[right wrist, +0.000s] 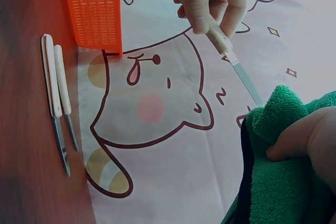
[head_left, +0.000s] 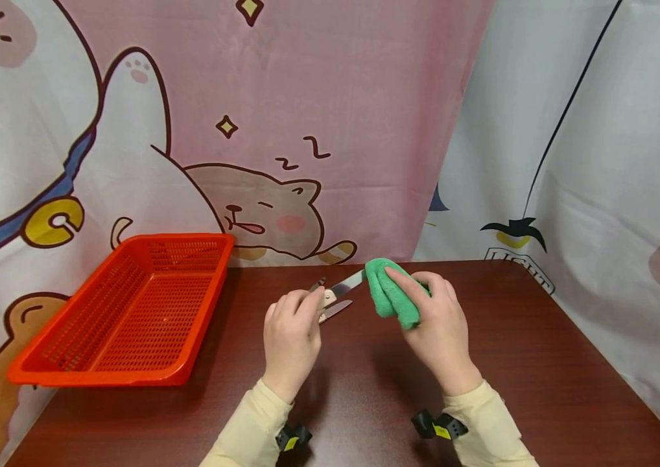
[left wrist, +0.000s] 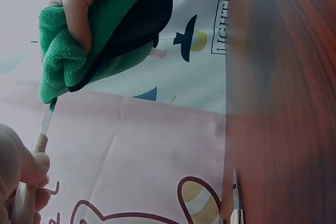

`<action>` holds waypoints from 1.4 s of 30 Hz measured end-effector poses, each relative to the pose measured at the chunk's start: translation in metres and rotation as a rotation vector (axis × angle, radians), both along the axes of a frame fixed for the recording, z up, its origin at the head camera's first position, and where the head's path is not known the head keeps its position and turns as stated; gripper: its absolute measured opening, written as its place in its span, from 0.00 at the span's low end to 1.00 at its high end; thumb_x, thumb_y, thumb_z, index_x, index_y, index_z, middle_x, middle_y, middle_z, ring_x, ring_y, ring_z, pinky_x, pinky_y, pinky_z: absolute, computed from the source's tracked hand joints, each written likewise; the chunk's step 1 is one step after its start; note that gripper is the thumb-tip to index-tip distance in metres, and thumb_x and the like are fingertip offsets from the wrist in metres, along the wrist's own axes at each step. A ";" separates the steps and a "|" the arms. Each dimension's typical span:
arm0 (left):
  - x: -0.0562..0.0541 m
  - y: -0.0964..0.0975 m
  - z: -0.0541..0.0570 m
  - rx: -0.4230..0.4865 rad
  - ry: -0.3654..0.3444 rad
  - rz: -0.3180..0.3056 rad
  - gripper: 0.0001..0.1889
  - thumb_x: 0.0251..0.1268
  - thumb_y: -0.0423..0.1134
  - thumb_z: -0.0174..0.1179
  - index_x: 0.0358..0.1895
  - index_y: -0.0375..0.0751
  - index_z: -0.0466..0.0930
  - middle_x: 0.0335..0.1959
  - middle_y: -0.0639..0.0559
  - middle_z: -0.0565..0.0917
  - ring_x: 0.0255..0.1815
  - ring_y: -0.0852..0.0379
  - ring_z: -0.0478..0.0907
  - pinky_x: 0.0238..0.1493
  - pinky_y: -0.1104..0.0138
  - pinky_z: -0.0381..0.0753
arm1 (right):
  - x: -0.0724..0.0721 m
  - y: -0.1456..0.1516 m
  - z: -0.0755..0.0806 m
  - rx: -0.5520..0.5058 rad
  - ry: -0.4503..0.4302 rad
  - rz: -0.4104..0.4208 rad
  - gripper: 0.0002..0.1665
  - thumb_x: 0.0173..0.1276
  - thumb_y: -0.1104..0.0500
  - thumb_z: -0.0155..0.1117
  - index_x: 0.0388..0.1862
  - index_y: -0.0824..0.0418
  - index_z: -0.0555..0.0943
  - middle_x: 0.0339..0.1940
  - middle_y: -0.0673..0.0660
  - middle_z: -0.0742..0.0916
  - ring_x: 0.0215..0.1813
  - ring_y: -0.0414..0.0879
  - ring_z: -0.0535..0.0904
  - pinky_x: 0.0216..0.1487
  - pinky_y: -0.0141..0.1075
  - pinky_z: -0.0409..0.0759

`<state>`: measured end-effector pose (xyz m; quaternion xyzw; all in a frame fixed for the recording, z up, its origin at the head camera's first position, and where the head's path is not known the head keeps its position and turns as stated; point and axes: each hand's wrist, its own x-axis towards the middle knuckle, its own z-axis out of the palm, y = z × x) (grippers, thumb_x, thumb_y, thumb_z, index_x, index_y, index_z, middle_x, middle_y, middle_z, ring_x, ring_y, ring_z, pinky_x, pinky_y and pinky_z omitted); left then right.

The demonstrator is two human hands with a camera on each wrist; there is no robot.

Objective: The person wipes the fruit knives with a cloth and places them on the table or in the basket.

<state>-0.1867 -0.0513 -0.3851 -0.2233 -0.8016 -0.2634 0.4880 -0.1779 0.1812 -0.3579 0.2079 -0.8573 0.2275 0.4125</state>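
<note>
A small knife [head_left: 348, 283] with a pale handle is gripped by my left hand [head_left: 292, 337], its blade pointing to the right. My right hand [head_left: 437, 327] holds a folded green cloth [head_left: 385, 292], thumb and fingers pinching it around the tip end of the blade, so the tip is hidden. Dark edging and a small loop show on the cloth [left wrist: 113, 40] in the left wrist view. Two more pale-handled knives, one longer [right wrist: 51, 77] and one shorter [right wrist: 63, 82], lie side by side on the table, beyond my left hand and partly hidden by it in the head view.
An orange-red plastic basket [head_left: 200, 324] with perforated sides stands on the left of the dark brown wooden table [head_left: 540, 363]. Behind the table hangs a pink and white cartoon-printed curtain [head_left: 365, 130], which continues along the right side.
</note>
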 end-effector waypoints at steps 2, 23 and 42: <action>0.000 -0.001 0.000 0.000 0.000 0.000 0.18 0.51 0.25 0.70 0.47 0.39 0.84 0.36 0.45 0.81 0.34 0.47 0.79 0.31 0.56 0.75 | 0.000 0.002 0.001 -0.004 -0.007 -0.008 0.49 0.41 0.78 0.70 0.65 0.48 0.79 0.47 0.62 0.78 0.47 0.60 0.74 0.38 0.50 0.76; -0.005 -0.003 -0.004 0.016 -0.036 0.011 0.16 0.54 0.27 0.72 0.48 0.39 0.85 0.36 0.45 0.81 0.35 0.47 0.79 0.32 0.56 0.75 | 0.017 0.004 0.019 -0.107 0.015 0.051 0.46 0.44 0.78 0.68 0.64 0.48 0.79 0.49 0.61 0.79 0.51 0.59 0.74 0.48 0.51 0.72; -0.003 0.001 -0.006 0.009 -0.018 0.008 0.15 0.56 0.26 0.68 0.48 0.39 0.85 0.35 0.46 0.81 0.34 0.48 0.79 0.30 0.57 0.75 | 0.023 -0.039 -0.001 0.032 0.005 0.198 0.44 0.46 0.72 0.73 0.64 0.46 0.79 0.47 0.60 0.80 0.48 0.58 0.76 0.43 0.50 0.79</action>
